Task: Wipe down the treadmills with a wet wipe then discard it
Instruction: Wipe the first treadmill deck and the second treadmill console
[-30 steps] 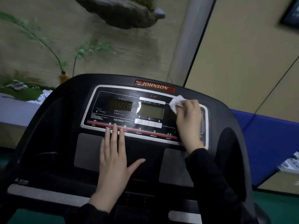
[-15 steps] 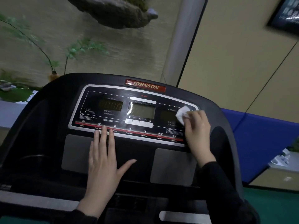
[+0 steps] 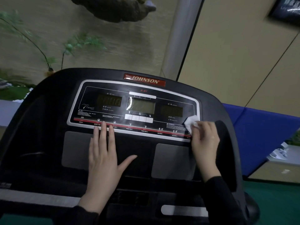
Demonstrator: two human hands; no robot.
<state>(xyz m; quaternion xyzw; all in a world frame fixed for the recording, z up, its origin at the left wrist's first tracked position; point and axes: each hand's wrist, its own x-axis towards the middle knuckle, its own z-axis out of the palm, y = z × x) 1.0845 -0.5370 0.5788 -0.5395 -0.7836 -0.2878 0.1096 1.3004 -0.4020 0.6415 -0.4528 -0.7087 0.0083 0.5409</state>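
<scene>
A black treadmill console [image 3: 53, 101] with a silver-framed display panel [image 3: 141, 108] fills the view. My right hand [image 3: 205, 140] presses a crumpled white wet wipe [image 3: 190, 121] against the panel's lower right corner, beside the dark right display. My left hand [image 3: 104, 153] lies flat with fingers spread on the console below the panel, its fingertips touching the red button strip. Both arms wear black sleeves.
A grey handlebar grip [image 3: 183, 210] shows at the bottom right. A blue padded bench [image 3: 259, 137] stands to the right, with a pale ledge holding white items [image 3: 282, 153] past it. Plants and a painted wall [image 3: 65, 46] lie behind the console.
My right hand has slid the wipe from the panel's upper middle down to its lower right corner. My left hand has stayed flat in the same place on the console.
</scene>
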